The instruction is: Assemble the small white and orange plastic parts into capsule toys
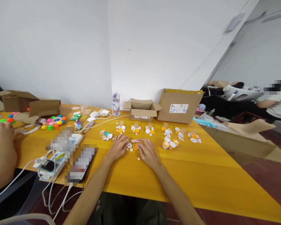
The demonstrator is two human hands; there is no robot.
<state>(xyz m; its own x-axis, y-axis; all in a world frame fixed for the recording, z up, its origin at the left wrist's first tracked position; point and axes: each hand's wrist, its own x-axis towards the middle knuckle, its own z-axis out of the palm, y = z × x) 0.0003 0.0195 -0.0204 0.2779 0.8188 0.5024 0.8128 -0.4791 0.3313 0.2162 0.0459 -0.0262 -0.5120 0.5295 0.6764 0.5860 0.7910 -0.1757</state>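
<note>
My left hand [119, 146] rests on the yellow table with its fingers spread and slightly bent, the tips beside a white disc [129, 145]. Across from it, my right hand [148, 152] has thumb and fingers apart at the edge of an orange ring-shaped part [135, 147], which the fingers partly cover. Between the two hands lie small white pieces [134, 141] in a short row. A loose white dot-like piece [138, 158] is on the table nearer to me. Neither hand visibly lifts anything.
Behind my hands sit several piles of clear cups, discs and white bits [150, 129]. Assembled orange-and-white pieces [172, 143] cluster at right. An open carton [142, 110], a larger box [180, 106] and a bottle [116, 104] stand behind. At left are a phone [83, 164], power strip [71, 143] and another person's arm [4, 153].
</note>
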